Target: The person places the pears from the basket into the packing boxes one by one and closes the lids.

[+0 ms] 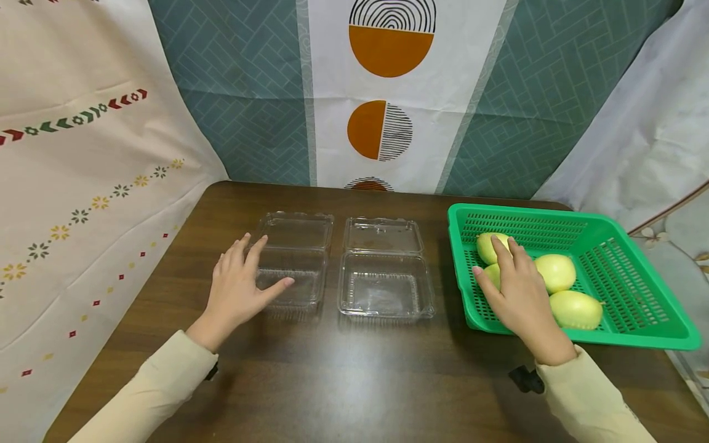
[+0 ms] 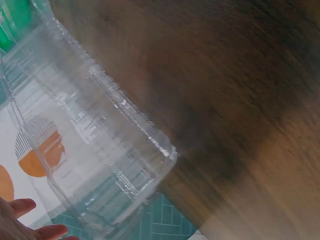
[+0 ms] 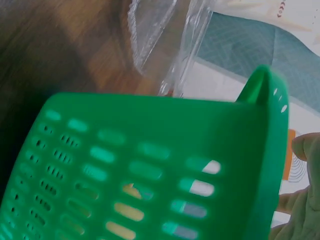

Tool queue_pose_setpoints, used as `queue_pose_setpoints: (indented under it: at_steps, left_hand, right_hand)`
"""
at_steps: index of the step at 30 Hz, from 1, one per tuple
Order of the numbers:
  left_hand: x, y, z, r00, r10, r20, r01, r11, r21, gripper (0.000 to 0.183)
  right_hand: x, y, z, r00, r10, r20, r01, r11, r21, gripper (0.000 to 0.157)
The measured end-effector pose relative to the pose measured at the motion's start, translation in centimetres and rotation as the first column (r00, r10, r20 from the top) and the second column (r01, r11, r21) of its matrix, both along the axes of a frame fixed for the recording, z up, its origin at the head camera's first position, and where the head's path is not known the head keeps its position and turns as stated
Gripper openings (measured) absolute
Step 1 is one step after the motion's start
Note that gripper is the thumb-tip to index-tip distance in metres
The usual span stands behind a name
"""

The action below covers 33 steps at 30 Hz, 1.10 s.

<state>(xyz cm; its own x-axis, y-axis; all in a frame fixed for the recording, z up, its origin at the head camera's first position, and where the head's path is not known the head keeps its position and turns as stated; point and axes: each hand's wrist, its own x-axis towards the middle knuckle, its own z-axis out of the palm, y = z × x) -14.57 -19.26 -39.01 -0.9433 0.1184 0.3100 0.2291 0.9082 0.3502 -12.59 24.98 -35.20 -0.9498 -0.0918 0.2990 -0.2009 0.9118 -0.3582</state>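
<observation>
My left hand (image 1: 235, 292), fingers spread, hovers over the near-left side of a clear plastic clamshell box (image 1: 293, 280) whose lid is folded back. A second clear clamshell box (image 1: 383, 286), also lying open, is beside it to the right. My right hand (image 1: 520, 295) reaches over a green plastic basket (image 1: 653, 295), fingers apart above several pale yellow-green oval fruits (image 1: 576, 309) that look like small melons. Part of the fruit is hidden behind that hand. In the right wrist view, its fingers (image 3: 302, 147) show beyond the basket's rim. Neither hand holds anything.
Everything stands on a dark brown wooden table (image 1: 343, 381). A patterned cloth (image 1: 249, 92) hangs behind it, and a pale cloth (image 1: 83, 184) with small motifs covers the left side. White cloth (image 1: 653, 123) hangs at the right, beside the basket.
</observation>
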Motion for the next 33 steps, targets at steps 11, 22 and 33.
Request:
queue_pose_setpoints:
  at_steps: [11,22,33]
  left_hand:
    - [-0.1,-0.8,-1.0,0.998,0.055,0.034,-0.055,0.998,0.011,0.098]
    - [-0.1,-1.3,-2.1,0.995,0.093,0.04,-0.094,0.995,0.03,0.104]
    - [-0.1,-1.7,-2.7,0.986,0.139,0.087,-0.143,0.989,0.042,0.106]
  right_hand:
    - [-0.9,1.9,-0.8,0.999,-0.033,0.032,0.032,0.999,0.036,0.068]
    - [-1.6,3.8,-1.1,0.992,-0.072,0.1,0.064,0.995,0.077,0.079]
    - [-2.3,5.4,-1.9,0.98,-0.062,0.191,0.045,0.995,0.089,0.089]
